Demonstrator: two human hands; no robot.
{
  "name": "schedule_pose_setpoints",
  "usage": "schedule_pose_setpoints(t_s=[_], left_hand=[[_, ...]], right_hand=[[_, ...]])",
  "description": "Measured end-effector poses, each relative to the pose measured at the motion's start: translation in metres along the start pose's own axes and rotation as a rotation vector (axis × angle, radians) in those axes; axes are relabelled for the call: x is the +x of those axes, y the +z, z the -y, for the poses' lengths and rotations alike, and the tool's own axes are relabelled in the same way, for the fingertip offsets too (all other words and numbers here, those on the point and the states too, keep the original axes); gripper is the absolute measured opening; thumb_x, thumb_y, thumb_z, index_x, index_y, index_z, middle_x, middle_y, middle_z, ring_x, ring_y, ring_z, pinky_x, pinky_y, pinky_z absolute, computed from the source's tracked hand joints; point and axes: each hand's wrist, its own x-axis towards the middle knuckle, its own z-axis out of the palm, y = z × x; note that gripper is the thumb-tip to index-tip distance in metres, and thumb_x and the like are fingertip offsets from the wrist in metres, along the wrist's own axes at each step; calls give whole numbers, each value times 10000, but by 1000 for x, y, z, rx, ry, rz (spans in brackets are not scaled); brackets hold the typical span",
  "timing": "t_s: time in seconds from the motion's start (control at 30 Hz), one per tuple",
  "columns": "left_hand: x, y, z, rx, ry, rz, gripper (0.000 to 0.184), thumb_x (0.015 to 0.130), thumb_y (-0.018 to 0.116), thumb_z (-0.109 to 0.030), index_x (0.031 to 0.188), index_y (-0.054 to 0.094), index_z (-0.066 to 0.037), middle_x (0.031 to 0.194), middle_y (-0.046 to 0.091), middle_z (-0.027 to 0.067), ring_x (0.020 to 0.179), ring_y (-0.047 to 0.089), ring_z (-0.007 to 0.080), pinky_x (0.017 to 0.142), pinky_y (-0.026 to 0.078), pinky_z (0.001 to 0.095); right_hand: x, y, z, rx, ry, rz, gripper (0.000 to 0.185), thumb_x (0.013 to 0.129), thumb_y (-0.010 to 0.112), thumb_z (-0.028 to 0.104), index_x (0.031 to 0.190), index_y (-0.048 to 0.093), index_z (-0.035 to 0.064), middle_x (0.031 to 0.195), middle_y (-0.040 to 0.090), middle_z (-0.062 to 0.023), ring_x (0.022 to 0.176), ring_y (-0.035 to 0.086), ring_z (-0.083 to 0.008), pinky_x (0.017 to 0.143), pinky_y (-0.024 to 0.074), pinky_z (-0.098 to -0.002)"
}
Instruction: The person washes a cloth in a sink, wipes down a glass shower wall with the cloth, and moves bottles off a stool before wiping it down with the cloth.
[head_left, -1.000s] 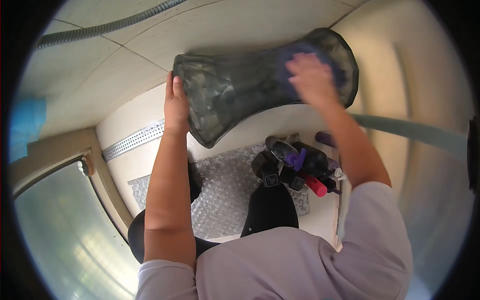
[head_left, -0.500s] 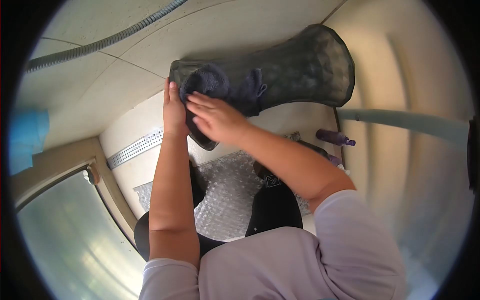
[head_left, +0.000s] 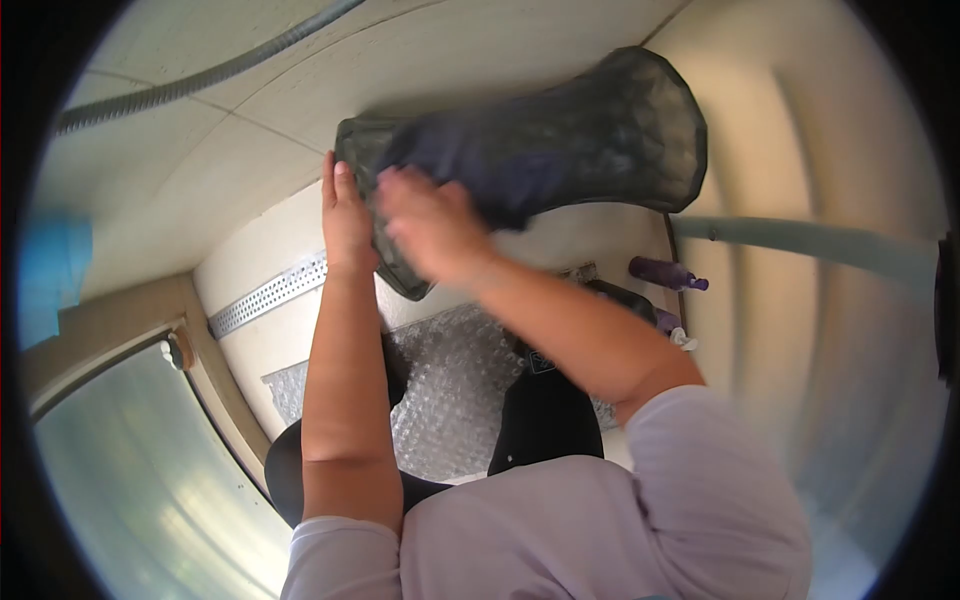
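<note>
A large dark, translucent faceted vase (head_left: 625,130) lies on its side across the floor by the wall, its wide end to the right. My left hand (head_left: 347,220) is at its left end, fingers nearly straight and the thumb along the edge, holding it. A dark blue cloth (head_left: 470,150), smeared by motion, lies over the left part of the vase. My right hand (head_left: 435,225), also blurred, is at the cloth's near left edge with its fingers bent on it. Part of the cloth's edge is hidden under those fingers.
A purple bottle (head_left: 665,273) lies near the right wall. A perforated drain strip (head_left: 270,293) runs along the floor at left. Under my feet is a grey textured mat (head_left: 445,410). A metal hose (head_left: 210,80) hangs upper left, and a glass-paned door (head_left: 160,470) stands lower left.
The cloth has shifted and flattened along the vase, now stretching farther right. My right hand has moved slightly with its fingers more bent. My left hand stays at the vase's end.
</note>
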Motion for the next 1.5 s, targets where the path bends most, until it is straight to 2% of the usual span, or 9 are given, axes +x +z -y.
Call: schedule_pose_setpoints(t_s=[0.23, 0.4, 0.6, 0.7, 0.8, 0.9, 1.33, 1.43, 1.5], left_hand=[[5, -5, 5, 46, 50, -7, 500, 980, 368, -337, 1419, 286, -114, 1374, 400, 144, 1228, 417, 240, 992, 364, 328], [14, -13, 18, 94, 107, 22, 527, 971, 378, -373, 1422, 287, -116, 1398, 377, 160, 1278, 369, 257, 1028, 308, 326], [4, -1, 8, 58, 86, -69, 553, 959, 417, -392, 1409, 305, -90, 1369, 409, 160, 1238, 404, 244, 1014, 321, 322], [-5, -6, 4, 91, 136, -94, 622, 944, 447, -415, 1424, 243, -76, 1376, 389, 183, 1234, 401, 251, 1015, 315, 327], [-25, -27, 45, 133, 360, -66, 724, 897, 577, -317, 1431, 172, -41, 1383, 359, 197, 1244, 382, 268, 1017, 325, 326], [-75, -59, 116, 385, 188, 239, 864, 787, 729, -292, 1416, 194, -36, 1335, 426, 173, 1218, 418, 233, 1003, 335, 310], [-93, -58, 51, 590, 61, -123, 658, 889, 542, -431, 1365, 343, -21, 1141, 586, 233, 1072, 568, 338, 900, 426, 355], [-82, -53, 29, 687, 11, -197, 646, 896, 501, -465, 1357, 360, -35, 1131, 597, 213, 1058, 572, 345, 893, 429, 362], [-67, -49, 23, 679, 70, -206, 641, 903, 467, -487, 1345, 374, -33, 1186, 563, 215, 1090, 548, 341, 913, 414, 355]], right_hand=[[-15, -100, -83, -620, 1, 211, 388, 838, 558, 277, 1186, 540, 106, 1275, 501, -64, 1198, 448, -193, 842, 404, -378], [-44, -223, -168, -1212, 194, 162, 378, 923, 445, 326, 1262, 510, 172, 1337, 473, 58, 1259, 399, -145, 955, 343, -505], [-73, -236, -169, -288, 759, -362, 453, 920, 466, 373, 1297, 452, 122, 1320, 482, -107, 1190, 475, -297, 951, 391, -407], [-102, -216, -169, -230, 746, -472, 482, 937, 438, 359, 1336, 379, 95, 1281, 487, -199, 1174, 477, -347, 957, 382, -381], [-121, -205, -176, -208, 768, -492, 544, 940, 433, 383, 1364, 310, 65, 1266, 490, -217, 1169, 479, -356, 969, 368, -379], [-124, -201, -187, -226, 712, -522, 578, 940, 432, 402, 1367, 286, 42, 1266, 491, -220, 1161, 485, -368, 972, 362, -384], [-35, -213, -186, -256, 821, -171, 612, 902, 332, 569, 1305, 446, 123, 1247, 529, -183, 1130, 499, -393, 955, 386, -415], [-19, -188, -167, -843, 688, -219, 542, 911, 351, 530, 1259, 499, 142, 1261, 536, -118, 1138, 504, -360, 958, 389, -384], [-12, -175, -159, -824, 356, -293, 476, 915, 402, 470, 1215, 532, 124, 1260, 540, -88, 1141, 503, -339, 959, 387, -364]])
